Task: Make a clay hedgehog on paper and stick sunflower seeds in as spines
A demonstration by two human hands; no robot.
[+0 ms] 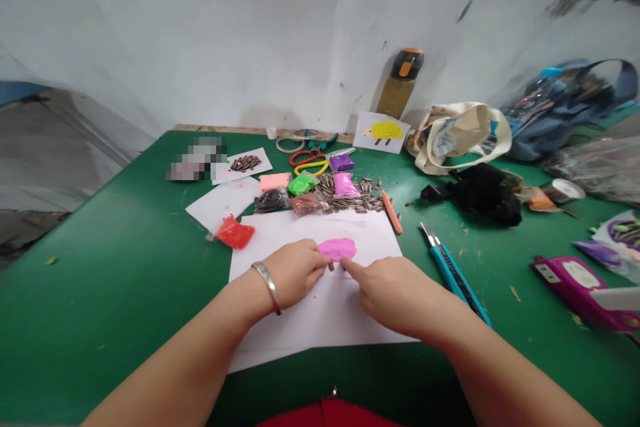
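A flat pink piece of clay lies on a white sheet of paper on the green table. My left hand, with a silver bangle on the wrist, has its fingers curled and its fingertips press at the clay's lower left edge. My right hand is curled too, its forefinger stretched out and touching the paper just below the clay. Neither hand lifts the clay.
Small bags of coloured clay, a red bag, a heap of sunflower seeds, scissors and an orange stick lie behind the sheet. A blue utility knife lies right of it. Bags, a bottle and a hedgehog picture stand by the wall.
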